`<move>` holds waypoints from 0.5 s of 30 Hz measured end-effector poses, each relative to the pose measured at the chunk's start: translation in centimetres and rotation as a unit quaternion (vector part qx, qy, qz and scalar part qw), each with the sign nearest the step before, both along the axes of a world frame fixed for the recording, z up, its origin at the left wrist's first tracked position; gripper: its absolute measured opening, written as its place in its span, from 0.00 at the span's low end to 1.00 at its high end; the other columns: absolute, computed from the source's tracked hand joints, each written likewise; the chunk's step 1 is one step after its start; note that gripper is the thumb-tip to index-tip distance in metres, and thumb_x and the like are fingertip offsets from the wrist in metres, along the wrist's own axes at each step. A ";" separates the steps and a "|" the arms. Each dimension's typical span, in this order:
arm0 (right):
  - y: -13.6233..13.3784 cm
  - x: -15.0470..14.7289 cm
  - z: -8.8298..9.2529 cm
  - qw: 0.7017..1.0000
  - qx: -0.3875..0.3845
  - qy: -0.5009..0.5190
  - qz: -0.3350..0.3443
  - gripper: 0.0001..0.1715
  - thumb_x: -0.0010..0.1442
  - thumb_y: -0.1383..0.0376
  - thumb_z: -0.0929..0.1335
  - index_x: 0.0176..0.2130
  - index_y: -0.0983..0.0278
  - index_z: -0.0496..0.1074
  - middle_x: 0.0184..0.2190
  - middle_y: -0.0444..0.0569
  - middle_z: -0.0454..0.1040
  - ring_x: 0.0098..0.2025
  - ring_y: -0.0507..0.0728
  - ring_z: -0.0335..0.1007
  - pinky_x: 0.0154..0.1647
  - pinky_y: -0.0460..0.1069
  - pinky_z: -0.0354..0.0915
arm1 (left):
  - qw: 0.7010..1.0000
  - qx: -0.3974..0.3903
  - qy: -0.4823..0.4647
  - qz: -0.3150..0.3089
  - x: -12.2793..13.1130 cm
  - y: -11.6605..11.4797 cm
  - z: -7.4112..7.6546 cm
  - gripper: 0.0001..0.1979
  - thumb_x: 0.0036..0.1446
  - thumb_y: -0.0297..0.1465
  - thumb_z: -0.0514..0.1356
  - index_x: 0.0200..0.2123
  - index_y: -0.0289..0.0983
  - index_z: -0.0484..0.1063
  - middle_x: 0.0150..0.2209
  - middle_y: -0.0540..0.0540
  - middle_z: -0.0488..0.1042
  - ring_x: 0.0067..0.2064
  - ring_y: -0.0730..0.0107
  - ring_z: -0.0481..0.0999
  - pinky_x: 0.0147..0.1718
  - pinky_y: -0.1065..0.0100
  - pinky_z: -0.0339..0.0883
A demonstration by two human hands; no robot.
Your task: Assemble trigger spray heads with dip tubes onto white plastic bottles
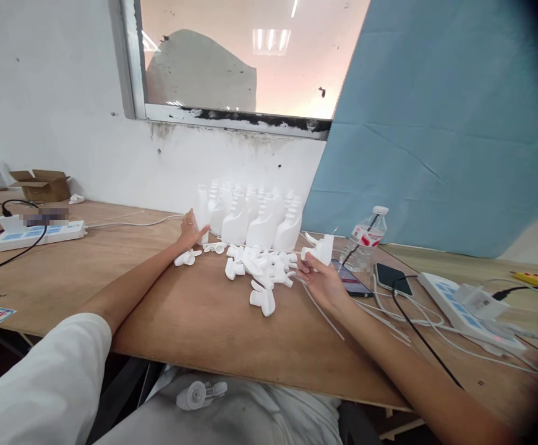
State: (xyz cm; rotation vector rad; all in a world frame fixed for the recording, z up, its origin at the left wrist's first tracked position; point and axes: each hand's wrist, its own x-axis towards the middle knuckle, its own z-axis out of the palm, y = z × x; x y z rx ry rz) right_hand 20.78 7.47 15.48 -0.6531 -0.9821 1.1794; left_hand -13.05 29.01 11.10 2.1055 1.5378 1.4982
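Observation:
My left hand (189,232) reaches far across the wooden table (195,321) and its fingers close round a white plastic bottle (201,213) at the left end of a group of several white bottles (255,216) standing by the wall. My right hand (320,278) holds a white spray-trigger head (321,248) with its thin dip tube trailing down over the table. Between the hands lies a heap of loose white trigger heads (260,272). One more trigger head (199,394) rests on my lap.
A water bottle (366,238), two phones (392,278) and a white power strip (464,309) with cables lie to the right. Another power strip (37,233) and a small cardboard box (41,184) sit at the left. A blue sheet (436,123) hangs behind.

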 end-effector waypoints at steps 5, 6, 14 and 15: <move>-0.1 -0.1 0.0 1.000 -0.007 0.015 -0.003 0.22 0.42 0.64 0.79 0.27 0.62 0.64 0.23 0.39 0.57 0.23 0.47 0.52 0.16 0.42 0.52 | 0.990 0.120 -0.066 -0.022 1.0 -4.9 7.6 0.27 0.57 0.45 0.54 0.55 0.36 0.59 0.52 0.36 0.66 0.49 0.60 0.71 0.45 0.61 0.68; 0.0 -0.1 0.0 1.000 -0.004 0.020 -0.005 0.21 0.42 0.65 0.79 0.26 0.62 0.64 0.23 0.39 0.56 0.23 0.46 0.52 0.16 0.42 0.52 | 0.989 0.124 -0.043 -0.068 1.6 -7.0 9.4 0.22 0.59 0.45 0.52 0.50 0.37 0.64 0.44 0.40 0.71 0.44 0.63 0.73 0.42 0.63 0.68; 0.5 0.6 -0.1 0.999 0.000 0.027 -0.036 0.23 0.41 0.62 0.80 0.25 0.63 0.63 0.21 0.38 0.54 0.22 0.47 0.52 0.15 0.42 0.49 | 0.739 0.065 0.385 -0.549 6.5 -28.4 8.8 0.12 0.40 0.30 0.64 0.26 0.58 0.75 0.24 0.48 0.73 0.28 0.61 0.73 0.20 0.62 0.64; 0.5 0.6 0.0 0.999 -0.001 0.025 -0.037 0.24 0.41 0.61 0.80 0.25 0.62 0.63 0.21 0.38 0.54 0.22 0.47 0.52 0.14 0.42 0.49 | 0.664 0.119 0.440 -0.593 6.5 -30.0 7.3 0.14 0.36 0.27 0.63 0.24 0.57 0.75 0.23 0.46 0.72 0.30 0.59 0.74 0.19 0.62 0.62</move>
